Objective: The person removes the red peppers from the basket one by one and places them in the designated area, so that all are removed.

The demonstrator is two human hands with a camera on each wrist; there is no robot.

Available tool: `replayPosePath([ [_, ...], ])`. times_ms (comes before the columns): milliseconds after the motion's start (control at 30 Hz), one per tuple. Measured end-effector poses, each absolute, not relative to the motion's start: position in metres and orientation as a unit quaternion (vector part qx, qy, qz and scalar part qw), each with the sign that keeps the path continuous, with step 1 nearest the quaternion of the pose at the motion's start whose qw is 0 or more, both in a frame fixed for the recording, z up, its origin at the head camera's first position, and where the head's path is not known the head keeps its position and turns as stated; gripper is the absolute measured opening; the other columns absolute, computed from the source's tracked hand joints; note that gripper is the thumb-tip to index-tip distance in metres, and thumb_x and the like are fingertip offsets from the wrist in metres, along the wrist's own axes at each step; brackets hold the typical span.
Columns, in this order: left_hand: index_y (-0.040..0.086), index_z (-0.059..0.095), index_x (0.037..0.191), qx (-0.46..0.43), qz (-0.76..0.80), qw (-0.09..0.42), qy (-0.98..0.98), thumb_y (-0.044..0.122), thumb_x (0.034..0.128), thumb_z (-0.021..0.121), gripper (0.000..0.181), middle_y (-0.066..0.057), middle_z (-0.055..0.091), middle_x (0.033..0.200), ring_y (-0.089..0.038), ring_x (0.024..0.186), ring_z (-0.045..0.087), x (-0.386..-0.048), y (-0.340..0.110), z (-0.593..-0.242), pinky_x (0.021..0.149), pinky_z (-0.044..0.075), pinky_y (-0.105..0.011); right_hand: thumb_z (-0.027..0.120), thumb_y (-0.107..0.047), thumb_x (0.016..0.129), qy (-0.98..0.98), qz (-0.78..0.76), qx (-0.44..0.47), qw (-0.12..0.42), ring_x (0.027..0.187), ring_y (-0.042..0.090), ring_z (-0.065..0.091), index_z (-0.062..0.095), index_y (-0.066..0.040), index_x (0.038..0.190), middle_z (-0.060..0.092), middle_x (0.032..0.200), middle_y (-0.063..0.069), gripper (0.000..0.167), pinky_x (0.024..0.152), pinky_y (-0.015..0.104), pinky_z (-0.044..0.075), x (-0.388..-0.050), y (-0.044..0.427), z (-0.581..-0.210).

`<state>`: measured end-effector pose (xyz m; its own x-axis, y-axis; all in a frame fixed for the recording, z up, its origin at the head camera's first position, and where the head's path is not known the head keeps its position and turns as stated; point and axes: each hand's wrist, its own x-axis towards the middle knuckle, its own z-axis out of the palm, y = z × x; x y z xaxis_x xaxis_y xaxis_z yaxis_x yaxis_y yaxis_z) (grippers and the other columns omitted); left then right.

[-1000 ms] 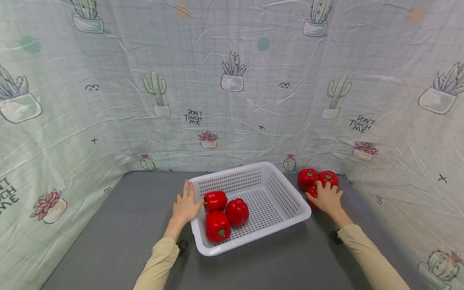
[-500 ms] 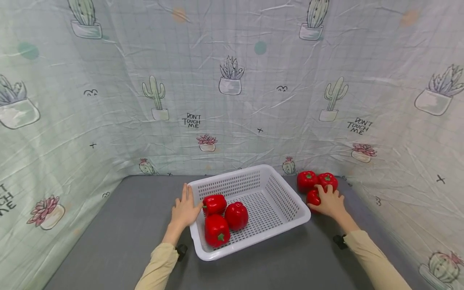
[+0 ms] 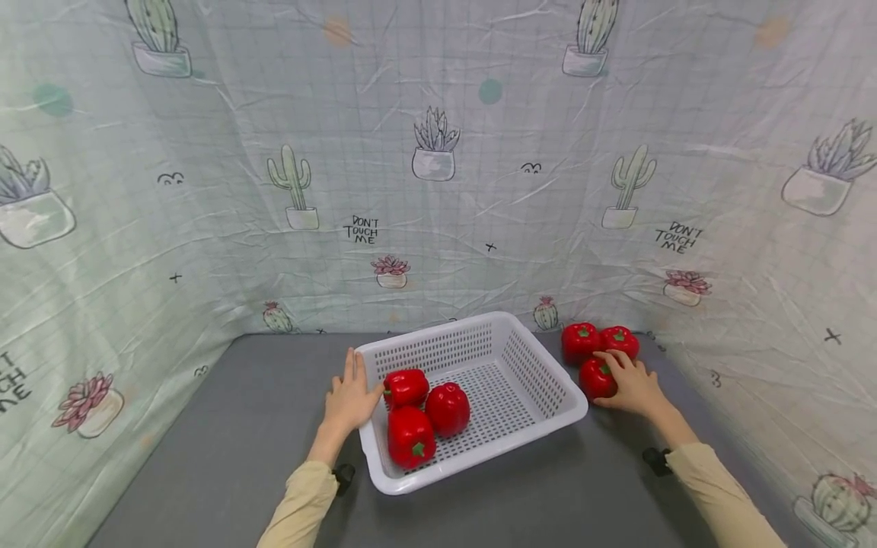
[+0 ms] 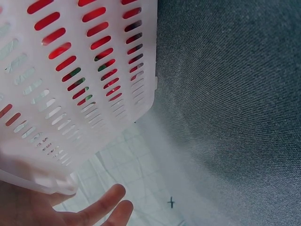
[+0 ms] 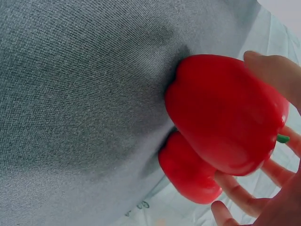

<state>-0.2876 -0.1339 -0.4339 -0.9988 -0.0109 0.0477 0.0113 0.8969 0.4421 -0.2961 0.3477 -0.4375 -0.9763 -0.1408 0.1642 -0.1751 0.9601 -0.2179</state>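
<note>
A white perforated plastic basket (image 3: 548, 422) sits tilted to the view in the middle of the table, with three red bell peppers (image 3: 448, 409) grouped in its left part. My left hand (image 3: 348, 399) rests on the basket's left rim, its fingers straight and its thumb reaching over the edge. To the right of the basket, my right hand (image 3: 633, 387) grips a red bell pepper (image 5: 225, 113) with the thumb on one side and fingers on the other. This pepper appears to be on the table. Two more red bell peppers (image 3: 581, 342) stand just behind it.
A dark grey cloth covers the table (image 3: 240, 441). Behind and on both sides hangs a pale curtain (image 3: 438, 213) printed with cacti, close to the far peppers.
My right hand has shifted slightly right and toward me, and its fingers now lie around the near pepper, more of which shows. The left hand stays on the basket rim.
</note>
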Motion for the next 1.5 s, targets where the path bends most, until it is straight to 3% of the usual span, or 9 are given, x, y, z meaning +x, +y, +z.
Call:
replayPosePath([
  [367,-0.002,0.008,0.142,-0.007,-0.227,0.029,-0.973,0.038,0.0881,0.045,0.077,-0.015,-0.002,0.151,-0.051,0.117,0.031,-0.289,-0.135,-0.436,0.089,0.028,-0.065,0.077,-0.023,0.062,-0.987,0.099,0.09,0.091,0.102,0.05,0.035,0.039,-0.008,0.126,0.034,0.125,0.023,0.076,0.075,0.065,0.031,-0.298,0.351,-0.441],
  [700,-0.001,0.006,0.143,-0.002,-0.22,0.024,-0.975,0.038,0.0883,0.044,0.077,-0.015,-0.003,0.151,-0.051,0.116,0.03,-0.289,-0.139,-0.437,0.088,0.028,-0.065,0.075,-0.029,0.065,-0.985,0.098,0.086,0.116,0.102,0.045,0.032,0.041,-0.008,0.125,0.037,0.121,0.022,0.072,0.074,0.065,0.029,-0.308,0.346,-0.45],
  [1500,0.0,0.006,0.143,-0.001,-0.227,0.017,-0.974,0.039,0.0884,0.043,0.077,-0.014,-0.004,0.151,-0.051,0.117,0.03,-0.289,-0.134,-0.435,0.088,0.028,-0.065,0.075,-0.03,0.065,-0.983,0.103,0.087,0.125,0.106,0.049,0.028,0.037,-0.008,0.127,0.034,0.123,0.026,0.075,0.074,0.066,0.026,-0.308,0.346,-0.449],
])
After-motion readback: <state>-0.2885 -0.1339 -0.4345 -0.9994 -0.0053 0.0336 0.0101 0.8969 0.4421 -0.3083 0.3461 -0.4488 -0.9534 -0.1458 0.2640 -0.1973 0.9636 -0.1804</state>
